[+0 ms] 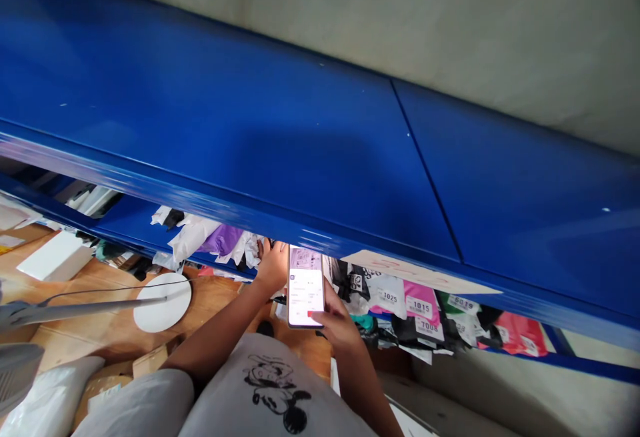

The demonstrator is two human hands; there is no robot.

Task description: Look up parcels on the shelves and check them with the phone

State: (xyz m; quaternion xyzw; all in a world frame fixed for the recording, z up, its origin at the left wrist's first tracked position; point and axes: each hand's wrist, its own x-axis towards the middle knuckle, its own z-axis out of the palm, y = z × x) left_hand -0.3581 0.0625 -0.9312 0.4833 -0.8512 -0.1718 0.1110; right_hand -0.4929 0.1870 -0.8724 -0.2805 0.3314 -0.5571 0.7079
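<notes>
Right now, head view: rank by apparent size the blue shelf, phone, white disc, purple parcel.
1. blue shelf
2. phone and white disc: too alike to rank; phone seems nearer the camera
3. purple parcel

A slim phone (303,295) with a dark edge sits in the right hand (336,320), its lit screen facing the person: a label picture at the far end, a white page of small print, a red patch by the thumb. A crumpled white package (249,243) lies to its left.
</notes>
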